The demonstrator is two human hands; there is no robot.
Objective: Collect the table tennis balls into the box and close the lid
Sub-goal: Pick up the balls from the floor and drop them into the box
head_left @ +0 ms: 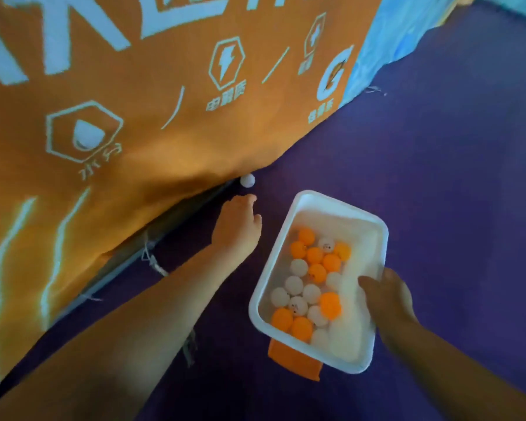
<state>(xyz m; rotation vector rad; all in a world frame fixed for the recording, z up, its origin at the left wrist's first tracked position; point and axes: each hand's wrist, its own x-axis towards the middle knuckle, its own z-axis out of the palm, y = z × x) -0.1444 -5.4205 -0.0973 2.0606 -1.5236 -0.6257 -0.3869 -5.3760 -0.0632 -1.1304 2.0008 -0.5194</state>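
A white rectangular box with rounded corners and a broad, smooth rim is seen over a purple, matt floor, its lid not fitted. It is filled with round table tennis balls, some orange and some white, heaped towards its nearer end. A flat orange piece shows from under its near corner. The box is gripped at its right rim by the right hand, the thumb hooked inside the wall. The left hand is stretched forward, fingers loosely spread and nothing held in it. A single white ball lies on the floor just beyond its fingertips, apart from them, at the foot of a creased orange cloth banner printed with white signs.
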